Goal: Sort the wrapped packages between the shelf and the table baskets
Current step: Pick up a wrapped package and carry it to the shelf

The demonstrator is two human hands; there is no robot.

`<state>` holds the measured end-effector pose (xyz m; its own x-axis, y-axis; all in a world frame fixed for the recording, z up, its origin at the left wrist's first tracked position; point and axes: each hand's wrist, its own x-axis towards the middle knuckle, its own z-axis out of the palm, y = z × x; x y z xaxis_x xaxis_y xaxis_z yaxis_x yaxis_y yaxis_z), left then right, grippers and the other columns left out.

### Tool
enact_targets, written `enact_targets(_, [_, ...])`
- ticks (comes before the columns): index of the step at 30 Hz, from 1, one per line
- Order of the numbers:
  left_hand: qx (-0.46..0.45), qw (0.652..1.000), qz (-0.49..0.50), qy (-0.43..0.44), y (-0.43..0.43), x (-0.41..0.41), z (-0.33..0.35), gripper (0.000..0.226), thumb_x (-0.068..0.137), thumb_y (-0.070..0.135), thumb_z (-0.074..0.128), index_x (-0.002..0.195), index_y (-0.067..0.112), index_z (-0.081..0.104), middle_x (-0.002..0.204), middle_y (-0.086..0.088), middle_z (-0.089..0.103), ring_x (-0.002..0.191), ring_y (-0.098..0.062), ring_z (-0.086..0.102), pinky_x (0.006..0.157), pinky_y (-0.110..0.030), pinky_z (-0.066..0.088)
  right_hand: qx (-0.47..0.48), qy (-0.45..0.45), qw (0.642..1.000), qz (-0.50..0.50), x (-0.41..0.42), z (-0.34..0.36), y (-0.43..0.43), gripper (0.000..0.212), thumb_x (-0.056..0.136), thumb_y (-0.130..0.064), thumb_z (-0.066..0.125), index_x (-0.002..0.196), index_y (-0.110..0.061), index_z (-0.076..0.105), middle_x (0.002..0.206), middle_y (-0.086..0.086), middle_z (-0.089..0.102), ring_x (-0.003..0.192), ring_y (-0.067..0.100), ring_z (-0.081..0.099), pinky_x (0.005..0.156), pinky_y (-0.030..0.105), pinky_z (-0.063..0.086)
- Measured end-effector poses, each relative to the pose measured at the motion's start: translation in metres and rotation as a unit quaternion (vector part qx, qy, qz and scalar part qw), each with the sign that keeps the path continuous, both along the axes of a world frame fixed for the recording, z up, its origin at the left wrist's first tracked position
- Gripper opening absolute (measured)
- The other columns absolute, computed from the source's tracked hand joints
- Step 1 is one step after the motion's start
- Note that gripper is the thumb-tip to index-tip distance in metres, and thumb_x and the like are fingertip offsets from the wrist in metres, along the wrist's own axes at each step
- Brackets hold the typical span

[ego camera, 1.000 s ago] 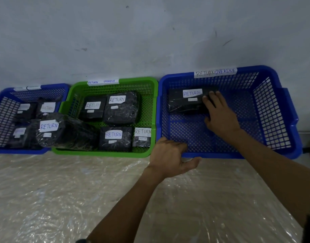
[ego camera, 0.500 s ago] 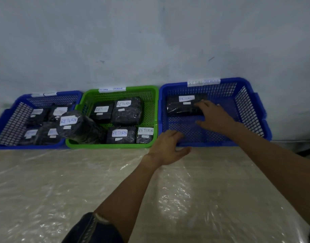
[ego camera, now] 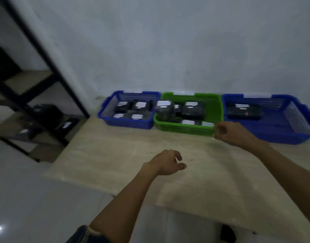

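Head view: the left hand (ego camera: 165, 163) and right hand (ego camera: 229, 133) hang above the table (ego camera: 115, 155), fingers (ego camera: 178, 157) loosely curled, holding nothing.

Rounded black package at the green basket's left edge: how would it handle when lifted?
Probably soft, not stiff: the rounded package bulges above its flat neighbours. The shiny black wrap may be slippery. Perched over the green basket rim, it could roll or tip if nudged.
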<state>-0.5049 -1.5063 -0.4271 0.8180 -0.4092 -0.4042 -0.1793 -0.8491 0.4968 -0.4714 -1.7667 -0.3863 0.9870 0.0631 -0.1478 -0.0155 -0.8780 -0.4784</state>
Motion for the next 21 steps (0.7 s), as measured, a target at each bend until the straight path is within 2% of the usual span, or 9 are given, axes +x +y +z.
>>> enact_targets(3, [0.015,0.998,0.059,0.034,0.078,-0.025,0.004,0.052,0.085,0.052,0.064,0.123,0.017,0.058,0.119,-0.007,0.063,0.106,-0.022,0.060,0.089,-0.032,0.048,-0.105,0.119,0.980,0.119,-0.027,0.006,0.078,0.041,0.086,-0.036,0.066,0.121,-0.016,0.058,0.116,0.005,0.063,0.099,0.019,0.057,0.079,0.024,0.040])
enact_targets(6, [0.040,0.992,0.101,0.067,0.144,-0.036,0.006,0.058,0.084,0.054,0.064,0.128,0.017,0.054,0.130,-0.008,0.056,0.113,-0.023,0.056,0.095,-0.034,0.046,-0.158,0.196,0.948,0.194,-0.032,0.006,0.147,0.046,0.086,-0.041,0.064,0.125,-0.020,0.053,0.125,0.004,0.056,0.098,0.018,0.052,0.078,0.024,0.037])
enact_targets(10, [0.041,0.985,0.152,0.067,0.221,-0.039,0.003,0.060,0.085,0.055,0.062,0.130,0.017,0.052,0.132,-0.008,0.054,0.113,-0.023,0.056,0.097,-0.035,0.046,-0.182,0.192,0.933,0.245,-0.015,0.001,0.231,0.048,0.087,-0.042,0.063,0.127,-0.020,0.051,0.128,0.004,0.055,0.111,0.021,0.053,0.078,0.023,0.035])
enact_targets(15, [0.035,0.973,0.215,0.078,0.316,-0.033,0.003,0.058,0.087,0.054,0.061,0.130,0.016,0.051,0.125,-0.008,0.056,0.108,-0.020,0.056,0.091,-0.030,0.047,-0.164,0.182,0.928,0.282,0.025,-0.009,0.330,0.047,0.088,-0.043,0.061,0.128,-0.021,0.050,0.126,0.003,0.055,0.089,0.014,0.048,0.076,0.024,0.037])
enact_targets(18, [0.031,0.968,0.235,0.082,0.369,-0.034,0.008,0.055,0.088,0.052,0.061,0.130,0.018,0.051,0.121,-0.005,0.055,0.103,-0.015,0.053,0.081,-0.023,0.042,-0.161,0.188,0.918,0.308,0.042,-0.008,0.386,0.048,0.089,-0.043,0.060,0.129,-0.020,0.050,0.129,0.003,0.052,0.093,0.014,0.048,0.079,0.025,0.037])
enact_targets(21, [0.022,0.956,0.279,0.082,0.430,-0.034,0.013,0.054,0.088,0.054,0.059,0.128,0.019,0.051,0.113,-0.001,0.055,0.101,-0.013,0.053,0.078,-0.021,0.043,-0.158,0.197,0.906,0.340,0.051,-0.007,0.451,0.048,0.089,-0.044,0.059,0.129,-0.019,0.049,0.130,0.004,0.051,0.103,0.019,0.051,0.081,0.026,0.039])
